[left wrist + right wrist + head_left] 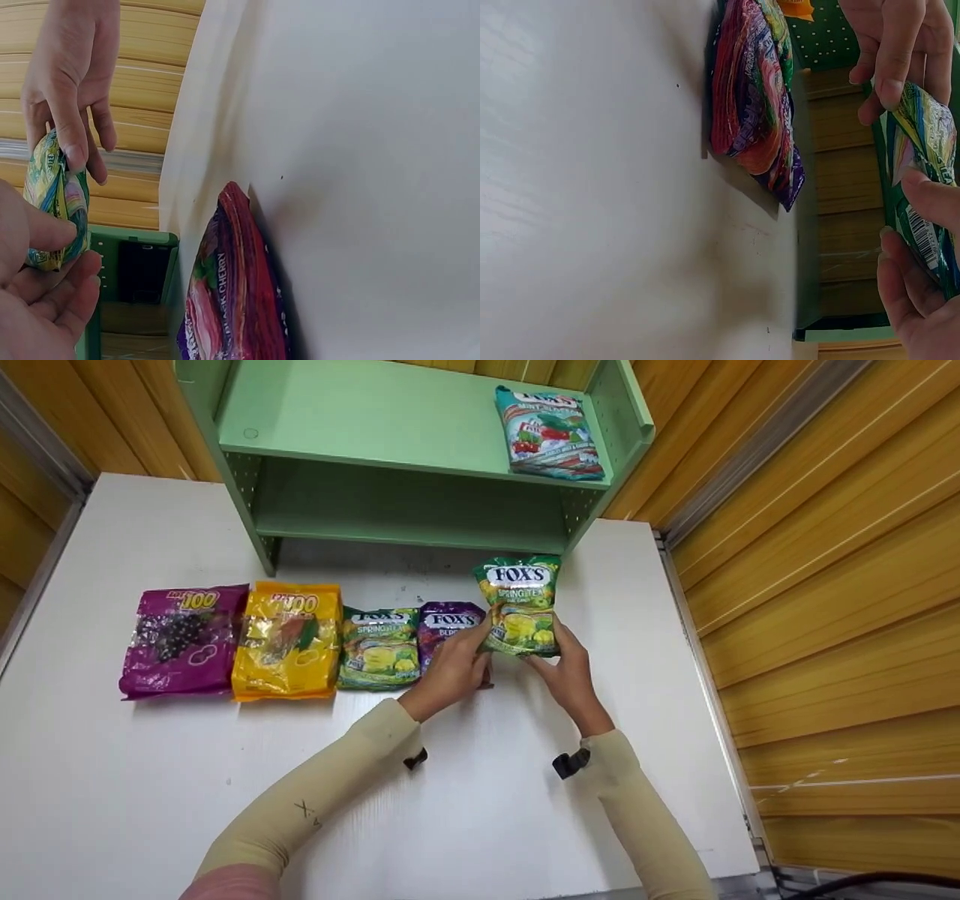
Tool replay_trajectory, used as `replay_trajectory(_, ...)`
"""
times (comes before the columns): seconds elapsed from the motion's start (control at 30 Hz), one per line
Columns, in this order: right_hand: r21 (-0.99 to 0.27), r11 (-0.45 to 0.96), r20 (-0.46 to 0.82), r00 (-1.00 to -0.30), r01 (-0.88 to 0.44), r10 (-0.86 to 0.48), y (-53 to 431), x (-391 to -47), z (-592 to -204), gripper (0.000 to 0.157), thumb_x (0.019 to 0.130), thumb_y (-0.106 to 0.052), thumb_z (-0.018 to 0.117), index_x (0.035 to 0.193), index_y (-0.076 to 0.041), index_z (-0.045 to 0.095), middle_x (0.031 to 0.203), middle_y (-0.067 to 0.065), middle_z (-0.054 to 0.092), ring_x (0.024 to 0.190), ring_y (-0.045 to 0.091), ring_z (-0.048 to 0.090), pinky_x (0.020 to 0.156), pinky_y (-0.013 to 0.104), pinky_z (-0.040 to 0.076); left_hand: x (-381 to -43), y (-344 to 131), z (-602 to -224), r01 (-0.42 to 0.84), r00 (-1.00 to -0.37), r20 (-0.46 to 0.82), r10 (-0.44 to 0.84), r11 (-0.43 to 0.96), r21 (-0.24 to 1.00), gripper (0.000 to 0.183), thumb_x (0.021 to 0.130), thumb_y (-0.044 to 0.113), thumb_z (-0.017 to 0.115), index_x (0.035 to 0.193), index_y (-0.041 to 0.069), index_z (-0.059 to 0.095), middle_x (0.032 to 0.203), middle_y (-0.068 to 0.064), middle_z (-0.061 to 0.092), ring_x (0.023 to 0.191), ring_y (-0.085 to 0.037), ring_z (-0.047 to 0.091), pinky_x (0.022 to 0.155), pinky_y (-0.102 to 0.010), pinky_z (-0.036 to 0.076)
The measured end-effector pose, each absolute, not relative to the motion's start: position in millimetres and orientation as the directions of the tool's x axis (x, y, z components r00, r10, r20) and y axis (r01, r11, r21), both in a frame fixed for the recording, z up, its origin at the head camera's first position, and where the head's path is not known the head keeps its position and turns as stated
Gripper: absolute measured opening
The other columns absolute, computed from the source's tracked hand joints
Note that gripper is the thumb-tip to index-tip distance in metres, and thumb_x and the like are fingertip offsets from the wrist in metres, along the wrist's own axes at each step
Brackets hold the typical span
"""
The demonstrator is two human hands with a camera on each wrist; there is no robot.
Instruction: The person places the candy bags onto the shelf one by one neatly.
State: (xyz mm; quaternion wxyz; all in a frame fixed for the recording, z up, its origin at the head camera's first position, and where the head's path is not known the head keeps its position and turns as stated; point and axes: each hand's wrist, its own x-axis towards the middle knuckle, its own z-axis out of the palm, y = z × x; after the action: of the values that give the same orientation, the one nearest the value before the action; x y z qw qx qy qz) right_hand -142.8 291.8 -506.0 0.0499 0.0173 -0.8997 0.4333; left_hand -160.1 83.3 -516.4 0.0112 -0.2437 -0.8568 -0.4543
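Both hands hold a green Fox's Spring Tea candy bag [519,604] up off the table, front facing the head camera. My left hand [452,666] grips its lower left side, and my right hand [570,671] grips its lower right side. In the right wrist view the bag's barcode [922,236] shows on the back, with thumbs and fingers pinching both edges. Below the left hand lies a purple Fox's berry candy bag [450,619], partly hidden by that hand. Left of it is another green Spring Tea bag [379,652].
Further left on the white table [450,825] lie a yellow candy bag [286,641] and a purple grape candy bag [184,641]. A green shelf unit [405,540] stands at the back, with a teal Fox's mint bag [551,435] at the right of its upper board. Wood-patterned walls [825,645] surround the table.
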Motion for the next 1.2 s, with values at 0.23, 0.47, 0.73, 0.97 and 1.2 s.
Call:
replay_trajectory(0.23, -0.768, 0.629, 0.151, -0.989, -0.122, -0.007, 283.3, -143.3, -499.0, 0.079, 0.085, -0.012, 0.074, 0.152, -0.014, 0.032, 0.137, 0.009, 0.053, 0.114, 0.021, 0.058, 0.091, 0.037, 0.053, -158.3, 75.7, -509.6, 0.457, -0.878, 0.289, 0.382, 0.483, 0.747, 0.061, 0.095, 0.006, 0.058, 0.15, 0.013, 0.035, 0.133, -0.012, 0.061, 0.117, -0.025, 0.06, 0.098, -0.04, 0.052)
replay_trajectory(0.47, -0.762, 0.624, 0.201, -0.979, -0.173, -0.026, 271.7, -143.7, -491.6, 0.077, 0.085, -0.014, 0.074, 0.151, -0.012, 0.034, 0.132, 0.009, 0.056, 0.109, 0.018, 0.059, 0.087, 0.035, 0.054, -156.6, 65.3, -502.5, 0.467, -0.875, 0.308, 0.373, 0.487, 0.738, 0.061, 0.095, 0.006, 0.059, 0.15, 0.011, 0.034, 0.135, -0.012, 0.059, 0.122, -0.025, 0.058, 0.102, -0.038, 0.05)
replay_trajectory(0.73, -0.74, 0.644, 0.231, -0.973, -0.193, -0.026, 264.0, -143.8, -477.7, 0.075, 0.086, -0.017, 0.073, 0.15, -0.011, 0.036, 0.133, 0.009, 0.056, 0.107, 0.017, 0.059, 0.086, 0.034, 0.054, -154.4, 58.8, -489.4, 0.458, -0.88, 0.301, 0.368, 0.487, 0.744, 0.062, 0.095, 0.009, 0.059, 0.151, 0.013, 0.032, 0.14, -0.009, 0.056, 0.126, -0.023, 0.056, 0.105, -0.037, 0.047)
replay_trajectory(0.97, -0.74, 0.636, 0.253, -0.967, -0.219, -0.039, 254.8, -147.9, -467.1, 0.075, 0.086, -0.016, 0.073, 0.15, -0.011, 0.035, 0.133, 0.009, 0.055, 0.109, 0.017, 0.059, 0.086, 0.034, 0.055, -154.4, 49.6, -481.6, 0.483, -0.872, 0.349, 0.342, 0.492, 0.725, 0.062, 0.094, 0.009, 0.061, 0.15, 0.014, 0.035, 0.139, -0.009, 0.056, 0.125, -0.024, 0.056, 0.102, -0.039, 0.049)
replay_trajectory(1.2, -0.726, 0.638, 0.286, -0.957, -0.256, -0.058, 245.9, -153.6, -457.7, 0.074, 0.086, -0.018, 0.072, 0.15, -0.012, 0.035, 0.135, 0.008, 0.054, 0.11, 0.016, 0.059, 0.086, 0.031, 0.055, -157.2, 40.3, -471.8, 0.51, -0.86, 0.399, 0.318, 0.497, 0.702, 0.059, 0.095, 0.008, 0.059, 0.149, 0.011, 0.037, 0.135, -0.01, 0.059, 0.12, -0.025, 0.059, 0.1, -0.04, 0.051)
